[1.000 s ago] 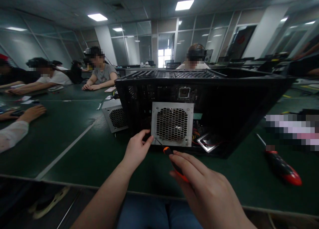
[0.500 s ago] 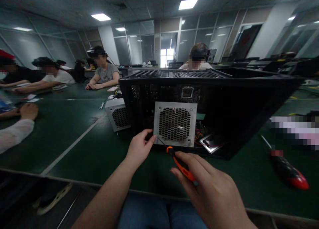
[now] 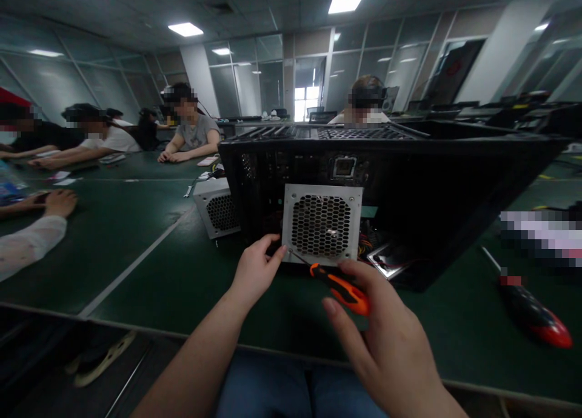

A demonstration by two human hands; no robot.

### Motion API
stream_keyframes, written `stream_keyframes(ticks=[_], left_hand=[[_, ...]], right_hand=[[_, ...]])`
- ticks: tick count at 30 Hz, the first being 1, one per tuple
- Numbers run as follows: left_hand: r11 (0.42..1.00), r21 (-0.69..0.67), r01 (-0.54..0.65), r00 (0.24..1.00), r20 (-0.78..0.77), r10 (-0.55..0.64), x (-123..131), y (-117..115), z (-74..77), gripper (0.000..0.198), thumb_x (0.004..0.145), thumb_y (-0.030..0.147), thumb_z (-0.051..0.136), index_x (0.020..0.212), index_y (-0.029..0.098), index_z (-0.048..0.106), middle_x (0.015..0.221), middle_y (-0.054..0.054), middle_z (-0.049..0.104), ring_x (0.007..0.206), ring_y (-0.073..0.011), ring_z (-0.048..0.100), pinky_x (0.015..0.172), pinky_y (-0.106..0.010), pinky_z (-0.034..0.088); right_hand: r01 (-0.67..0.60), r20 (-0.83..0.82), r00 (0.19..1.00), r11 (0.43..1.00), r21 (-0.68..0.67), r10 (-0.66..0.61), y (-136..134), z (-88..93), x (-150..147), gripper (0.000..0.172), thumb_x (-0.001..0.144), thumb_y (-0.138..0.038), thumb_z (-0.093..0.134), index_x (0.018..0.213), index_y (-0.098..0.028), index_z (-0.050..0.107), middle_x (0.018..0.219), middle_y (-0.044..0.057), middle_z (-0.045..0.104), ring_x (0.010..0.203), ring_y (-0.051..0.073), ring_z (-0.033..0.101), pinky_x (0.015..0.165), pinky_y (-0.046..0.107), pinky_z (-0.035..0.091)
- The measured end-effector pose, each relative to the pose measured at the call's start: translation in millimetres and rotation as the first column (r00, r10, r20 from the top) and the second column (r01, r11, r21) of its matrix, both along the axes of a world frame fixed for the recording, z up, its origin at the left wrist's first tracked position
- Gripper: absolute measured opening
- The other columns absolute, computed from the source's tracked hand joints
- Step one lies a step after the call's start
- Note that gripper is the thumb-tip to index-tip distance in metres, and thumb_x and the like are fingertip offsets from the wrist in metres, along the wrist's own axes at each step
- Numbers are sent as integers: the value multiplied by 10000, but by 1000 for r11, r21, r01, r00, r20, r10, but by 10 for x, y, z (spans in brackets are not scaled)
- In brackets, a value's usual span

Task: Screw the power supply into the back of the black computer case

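A grey power supply unit (image 3: 285, 224) with a honeycomb grille stands upright in the open side of a black computer case (image 3: 400, 140). At its lower left corner my left hand (image 3: 256, 265) is closed, thumb on the front edge and forefinger at the side. My right hand (image 3: 393, 339) loosely holds an orange and black screwdriver (image 3: 341, 286), its thumb away from the handle. The screwdriver's tip meets that same corner, close to my left thumb. Any screw under the tip is too small to make out.
A second grey power supply unit (image 3: 210, 215) stands left of the case. To the right lies a red and black screwdriver (image 3: 534, 312). Loose wires and a metal-framed part (image 3: 386, 262) sit inside the case. Co-workers sit around the green table (image 3: 150, 236).
My right hand has shifted up along the screwdriver handle and its thumb has opened away. The handle has swung up and right, lying flatter. My left hand stays at the corner.
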State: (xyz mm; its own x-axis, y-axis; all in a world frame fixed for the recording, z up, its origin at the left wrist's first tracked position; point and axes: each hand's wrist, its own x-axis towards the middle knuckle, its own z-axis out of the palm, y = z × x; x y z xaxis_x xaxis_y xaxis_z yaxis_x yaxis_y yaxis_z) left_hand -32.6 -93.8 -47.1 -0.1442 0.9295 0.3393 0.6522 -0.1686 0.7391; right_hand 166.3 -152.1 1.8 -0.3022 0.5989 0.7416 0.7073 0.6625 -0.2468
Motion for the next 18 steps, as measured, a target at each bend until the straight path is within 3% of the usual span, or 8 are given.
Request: stream_keyframes(ticks=[2, 6, 12, 18], left_hand=[[1000, 7, 8, 1000, 0, -8, -3, 2, -8, 329, 841, 413, 483, 1062, 198, 597, 995, -48, 671, 627, -116, 594, 616, -248, 465], [1000, 10, 8, 1000, 4, -8, -4, 4, -12, 329, 842, 418, 482, 1052, 190, 594, 976, -50, 671, 640, -121, 603, 620, -251, 471], [1000, 17, -2, 1000, -17, 3, 6, -2, -5, 318, 843, 408, 484, 1045, 189, 596, 949, -43, 675, 601, -111, 583, 608, -251, 463], [1000, 25, -9, 1000, -21, 9, 2, 4, -20, 317, 838, 406, 492, 1043, 189, 598, 964, -46, 672, 622, -114, 578, 611, -248, 456]], right_hand=[[-112, 22, 993, 994, -23, 112, -27, 32, 4, 272, 858, -273, 456, 1097, -142, 464, 1126, 156, 600, 998, 199, 625, 741, 282, 548], [-230, 136, 962, 970, -77, 239, -65, 73, -4, 269, 837, -120, 388, 1088, -175, 466, 1132, 119, 618, 981, 162, 638, 722, 246, 561], [-209, 173, 964, 978, 27, 201, -73, 58, -32, 253, 850, -100, 359, 1055, -164, 493, 1018, 91, 687, 883, 142, 674, 707, 221, 562], [-188, 158, 970, 982, 23, 182, -61, 70, -46, 262, 838, -98, 378, 1055, -158, 512, 1018, 93, 694, 836, 146, 686, 666, 222, 563]])
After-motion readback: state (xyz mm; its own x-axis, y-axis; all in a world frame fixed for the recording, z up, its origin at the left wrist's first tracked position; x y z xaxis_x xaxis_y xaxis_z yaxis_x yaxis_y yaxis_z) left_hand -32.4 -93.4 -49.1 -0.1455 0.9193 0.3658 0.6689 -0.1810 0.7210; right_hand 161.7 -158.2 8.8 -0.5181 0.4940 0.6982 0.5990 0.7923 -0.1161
